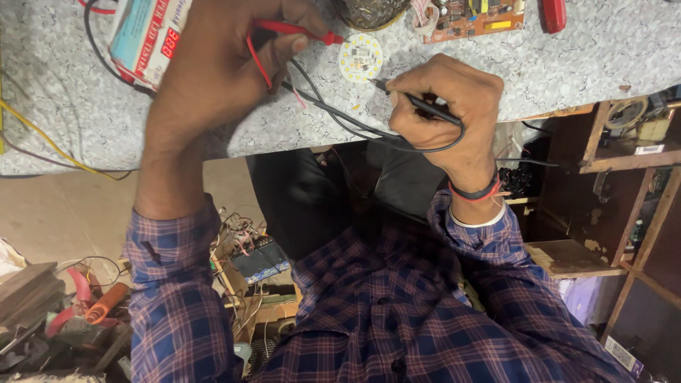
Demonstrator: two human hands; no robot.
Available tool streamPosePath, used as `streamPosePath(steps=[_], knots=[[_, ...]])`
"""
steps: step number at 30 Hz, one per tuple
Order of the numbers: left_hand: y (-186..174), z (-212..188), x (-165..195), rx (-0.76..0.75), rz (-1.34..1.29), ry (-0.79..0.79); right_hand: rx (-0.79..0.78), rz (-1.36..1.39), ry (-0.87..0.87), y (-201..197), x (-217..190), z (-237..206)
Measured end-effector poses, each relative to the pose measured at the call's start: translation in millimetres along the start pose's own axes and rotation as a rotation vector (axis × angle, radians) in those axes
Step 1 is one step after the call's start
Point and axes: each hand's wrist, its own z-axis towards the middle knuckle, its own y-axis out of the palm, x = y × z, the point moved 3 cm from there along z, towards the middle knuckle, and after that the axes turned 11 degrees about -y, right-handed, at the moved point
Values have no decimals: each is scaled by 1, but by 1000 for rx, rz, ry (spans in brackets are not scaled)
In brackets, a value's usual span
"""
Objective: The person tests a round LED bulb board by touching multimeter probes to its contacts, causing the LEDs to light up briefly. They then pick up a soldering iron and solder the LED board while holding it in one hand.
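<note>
Head view, looking down over a speckled grey worktop (567,64). The left hand (220,64) has its fingers closed around a red test probe (298,30), thumb pressed along the shaft; the probe's metal tip extends just beyond the fingertips and meets the left rim of a small round white LED board (360,57). The right hand (443,106) has its fingers curled shut around a black test probe (415,103), held like a pen; its tip projects from between thumb and forefinger and touches the lower right edge of the same board. The LED board thus lies flat on the worktop between the two sets of fingertips, just ahead of the right thumb and just right of the left thumb. Black leads (340,117) run under the left hand and loop beneath the right fist; a thin red lead (259,64) crosses the left fingers. Behind the left knuckles lies a boxed tester with a red digit display (152,35). Beyond the fingertips, at the far edge, sits an orange circuit board (472,18). A dark band and a red thread (477,191) circle the right wrist above the plaid cuff (482,227)
</note>
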Motion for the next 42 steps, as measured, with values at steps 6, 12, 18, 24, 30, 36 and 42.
streamPosePath(steps=[6, 12, 18, 24, 30, 36, 42], knots=[[-5, 9, -5, -126, 76, -300, -4, -14, -9, 0, 0, 0], [-4, 7, -14, -32, 118, 56, -2, -6, -4, 0, 0, -1], [1, 6, -28, -21, 149, -31, -8, -11, -23, 0, 0, -1], [0, 2, -28, 11, 176, 95, -2, -14, -3, 0, 0, -2], [-2, -3, -31, -13, 107, 44, -3, -9, -1, 0, 1, -2], [-3, -1, -22, 3, 114, 87, -4, -2, 7, -1, 2, -2], [-6, 6, -11, -56, 109, 10, -6, -1, 6, -2, 1, -2]])
